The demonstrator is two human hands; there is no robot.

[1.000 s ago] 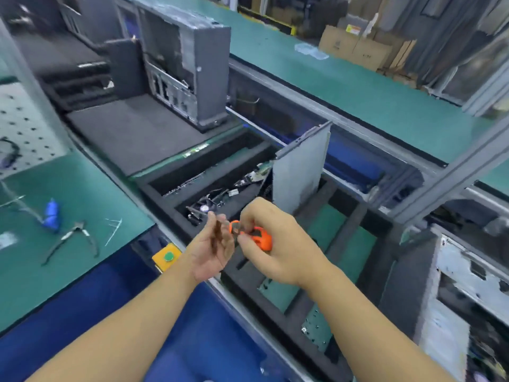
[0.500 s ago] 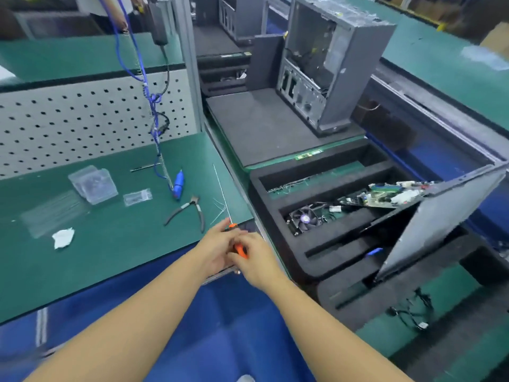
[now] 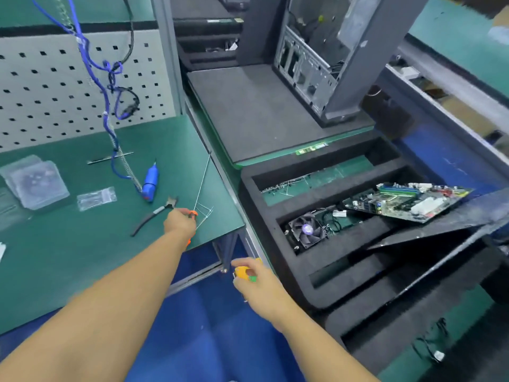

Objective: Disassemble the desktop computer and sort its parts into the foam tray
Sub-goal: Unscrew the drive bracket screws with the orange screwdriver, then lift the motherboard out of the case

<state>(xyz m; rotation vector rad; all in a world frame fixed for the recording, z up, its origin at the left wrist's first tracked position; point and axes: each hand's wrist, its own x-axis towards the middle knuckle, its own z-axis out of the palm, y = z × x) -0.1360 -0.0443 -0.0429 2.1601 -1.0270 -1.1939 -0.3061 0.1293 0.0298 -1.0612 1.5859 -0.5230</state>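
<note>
My left hand (image 3: 180, 223) grips an orange-handled tool (image 3: 193, 214) over the right edge of the green bench (image 3: 68, 257). My right hand (image 3: 254, 285) rests against a yellow button box (image 3: 242, 271) at the conveyor's edge, fingers loosely curled. The black foam tray (image 3: 248, 194) lies to the right. It holds a motherboard (image 3: 399, 199), a cooler fan (image 3: 305, 230) and small loose bits (image 3: 289, 186) in the top slot. A grey side panel (image 3: 446, 224) leans across the tray. The opened computer case (image 3: 344, 64) stands on a grey foam mat (image 3: 256, 111) behind.
On the bench lie pliers (image 3: 157, 213), a blue electric screwdriver (image 3: 150, 180) on a hanging blue cable, thin cable ties (image 3: 203, 183) and clear plastic bags (image 3: 35, 180). A white pegboard (image 3: 55, 86) backs the bench. A metal post (image 3: 168, 56) stands between bench and conveyor.
The view swung left toward the bench. My hands have parted: the left carried the orange tool onto the bench, the right dropped to the yellow button box.
</note>
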